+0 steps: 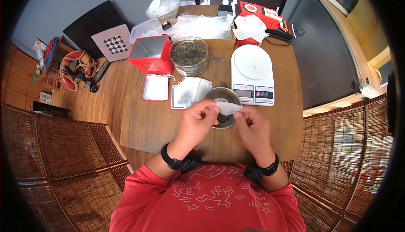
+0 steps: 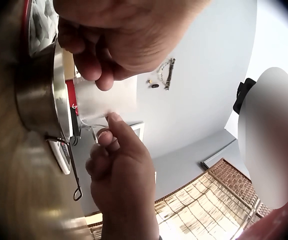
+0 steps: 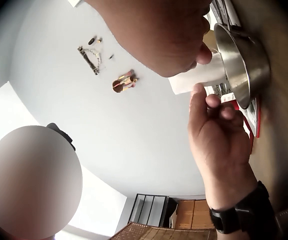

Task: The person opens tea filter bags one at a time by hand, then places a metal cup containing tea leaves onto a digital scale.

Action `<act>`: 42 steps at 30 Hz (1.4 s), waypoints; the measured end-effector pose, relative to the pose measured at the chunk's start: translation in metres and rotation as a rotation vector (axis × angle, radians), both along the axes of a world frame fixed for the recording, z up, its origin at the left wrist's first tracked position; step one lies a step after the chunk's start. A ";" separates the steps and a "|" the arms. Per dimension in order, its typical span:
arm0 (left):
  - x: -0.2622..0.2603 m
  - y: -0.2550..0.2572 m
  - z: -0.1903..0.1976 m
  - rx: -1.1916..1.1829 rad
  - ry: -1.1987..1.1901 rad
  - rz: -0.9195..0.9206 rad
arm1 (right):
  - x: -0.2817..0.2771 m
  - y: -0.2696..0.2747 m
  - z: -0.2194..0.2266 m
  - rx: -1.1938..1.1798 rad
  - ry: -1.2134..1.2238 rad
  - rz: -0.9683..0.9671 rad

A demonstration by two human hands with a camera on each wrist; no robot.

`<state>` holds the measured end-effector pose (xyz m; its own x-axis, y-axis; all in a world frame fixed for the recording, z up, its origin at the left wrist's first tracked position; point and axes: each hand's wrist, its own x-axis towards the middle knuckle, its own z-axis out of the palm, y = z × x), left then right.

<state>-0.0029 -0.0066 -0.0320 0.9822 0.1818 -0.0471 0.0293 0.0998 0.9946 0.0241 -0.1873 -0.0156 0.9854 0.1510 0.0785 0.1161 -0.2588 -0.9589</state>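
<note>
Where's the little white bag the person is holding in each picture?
Head: the white bag is right of the middle, over the metal bowl.
Left wrist: the white bag is up and left of the middle.
Right wrist: the white bag is up and right of the middle.
Shared landmark: the metal bowl, beside the bag in both wrist views.

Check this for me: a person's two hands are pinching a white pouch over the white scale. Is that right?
Not quite: the head view shows the white pouch over the metal bowl, not the white scale. The left hand and right hand do pinch it.
</note>
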 end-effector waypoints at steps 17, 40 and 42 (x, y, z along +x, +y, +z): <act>-0.021 0.036 0.019 -0.062 -0.021 -0.091 | -0.013 -0.001 -0.002 0.026 -0.129 0.123; 0.013 0.147 0.032 1.183 0.132 0.467 | -0.022 -0.065 0.000 0.100 0.171 -0.014; 0.011 0.156 0.031 1.192 0.223 0.445 | -0.021 -0.069 -0.004 0.120 0.182 -0.013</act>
<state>0.0082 0.1492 -0.0005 0.8189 0.5321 0.2153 0.3984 -0.7969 0.4542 0.0035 -0.2565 -0.0200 0.9868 0.1382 -0.0841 -0.0642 -0.1423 -0.9877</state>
